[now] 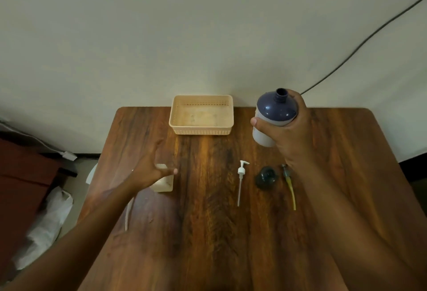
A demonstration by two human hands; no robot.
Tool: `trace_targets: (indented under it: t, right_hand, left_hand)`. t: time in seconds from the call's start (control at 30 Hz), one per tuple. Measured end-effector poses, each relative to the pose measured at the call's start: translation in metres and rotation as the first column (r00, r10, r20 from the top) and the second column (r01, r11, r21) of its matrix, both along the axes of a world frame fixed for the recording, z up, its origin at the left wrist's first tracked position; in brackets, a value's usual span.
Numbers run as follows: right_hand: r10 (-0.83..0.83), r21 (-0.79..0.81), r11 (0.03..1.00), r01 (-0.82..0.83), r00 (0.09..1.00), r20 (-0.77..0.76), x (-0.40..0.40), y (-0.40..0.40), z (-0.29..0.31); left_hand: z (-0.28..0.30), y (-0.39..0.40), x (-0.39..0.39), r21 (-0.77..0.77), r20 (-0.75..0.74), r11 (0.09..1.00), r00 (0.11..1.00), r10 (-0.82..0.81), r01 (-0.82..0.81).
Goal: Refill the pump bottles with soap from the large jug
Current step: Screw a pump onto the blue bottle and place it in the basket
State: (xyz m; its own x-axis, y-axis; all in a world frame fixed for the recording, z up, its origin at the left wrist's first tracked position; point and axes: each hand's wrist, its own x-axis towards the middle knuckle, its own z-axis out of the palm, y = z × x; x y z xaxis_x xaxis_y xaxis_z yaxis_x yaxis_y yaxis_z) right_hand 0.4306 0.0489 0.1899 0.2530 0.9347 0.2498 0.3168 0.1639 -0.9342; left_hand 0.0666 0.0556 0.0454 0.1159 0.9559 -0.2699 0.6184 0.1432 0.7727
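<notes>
I see my right hand (290, 129) grasping a blue-shouldered pump bottle (275, 115), neck uncapped, lifted above the far right of the wooden bench (208, 233). My left hand (150, 170) hovers released, fingers spread, over a cream container (165, 183). A white pump (241, 178), dark cap (266, 178) and yellow-tubed pump (289, 185) lie between. A beige basket (201, 115) sits far.

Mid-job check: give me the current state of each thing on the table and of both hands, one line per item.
Blue-topped bottle: uncapped, neck open, upright, gripped by the right hand.
Left hand: open, fingers spread above the cream bottle.
Cream bottle: on the table, partly hidden by the hand.
White pump: removed, lying flat.
Dark pump head: removed, lying on the table.
Yellow dip tube: lying flat.
Basket: empty, by the wall.
</notes>
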Motion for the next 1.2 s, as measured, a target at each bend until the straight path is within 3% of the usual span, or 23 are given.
trace_targets:
  t: [0.17,0.23,0.37,0.53,0.63,0.97,1.2]
  right_hand:
    - [-0.047,-0.04,0.998,0.048,0.999,0.025,0.053,-0.013,-0.001]
    - [-0.046,-0.049,0.998,0.048,0.998,0.033,0.073,-0.018,-0.002]
    - [-0.086,-0.059,0.994,0.089,0.995,0.052,0.103,-0.023,-0.016]
    - [-0.124,-0.059,0.99,0.126,0.992,0.022,0.123,-0.024,-0.035]
    - [-0.127,-0.041,0.991,0.127,0.992,0.008,0.127,-0.024,-0.045]
    - [-0.077,-0.091,0.993,0.077,0.997,0.0,0.12,-0.018,-0.058]
    - [-0.017,-0.063,0.998,0.016,1.0,-0.004,0.087,-0.005,-0.036]
  left_hand:
    - [0.017,0.018,0.071,0.099,0.08,0.99,0.991,-0.11,0.102]
    - [0.015,0.022,0.106,0.121,-0.006,0.977,0.984,-0.176,0.176]
    - [-0.004,0.026,0.168,-0.013,-0.048,0.974,0.973,-0.227,0.227]
    - [-0.038,0.029,0.233,-0.16,-0.24,0.959,0.933,-0.267,0.234]
    - [-0.057,0.024,0.26,-0.263,-0.274,0.933,0.908,-0.316,0.246]
    - [-0.077,0.017,0.276,-0.211,-0.327,0.97,0.927,-0.185,0.119]
    - [-0.034,0.032,0.229,-0.09,-0.121,0.995,0.992,0.043,-0.054]
